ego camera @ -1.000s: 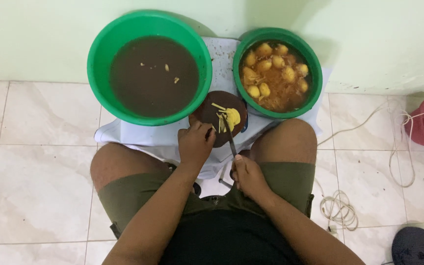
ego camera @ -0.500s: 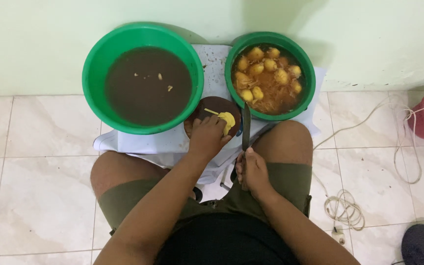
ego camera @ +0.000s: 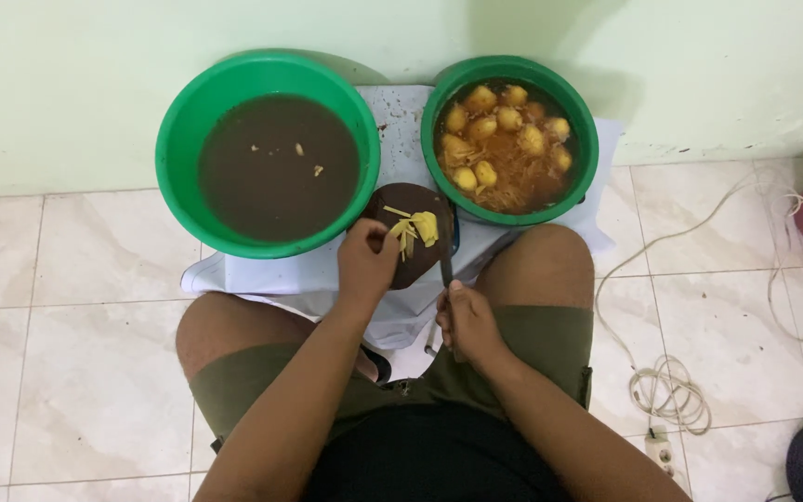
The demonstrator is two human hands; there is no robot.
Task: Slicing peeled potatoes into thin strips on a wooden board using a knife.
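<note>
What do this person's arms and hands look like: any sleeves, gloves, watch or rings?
Both forearms are bare, with no sleeve reaching them in view. The left hand and right hand are bare too: no gloves, and no watch, bracelet or ring shows at this size. Clothing in view is a black top and olive-green shorts.

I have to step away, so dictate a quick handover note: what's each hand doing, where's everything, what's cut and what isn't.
Left hand: pressing the yellow potato piece onto the round dark cutting board.
Right hand: gripping the knife, blade pointing away from the body beside the board.
Things: board sits between the knees; large green basin of dark water front left; smaller green basin with whole peeled potatoes and shreds front right.
Done: a few thin yellow strips lie cut on the board.
Left: the rest of that piece is uncut; several whole potatoes wait in the smaller basin.
</note>
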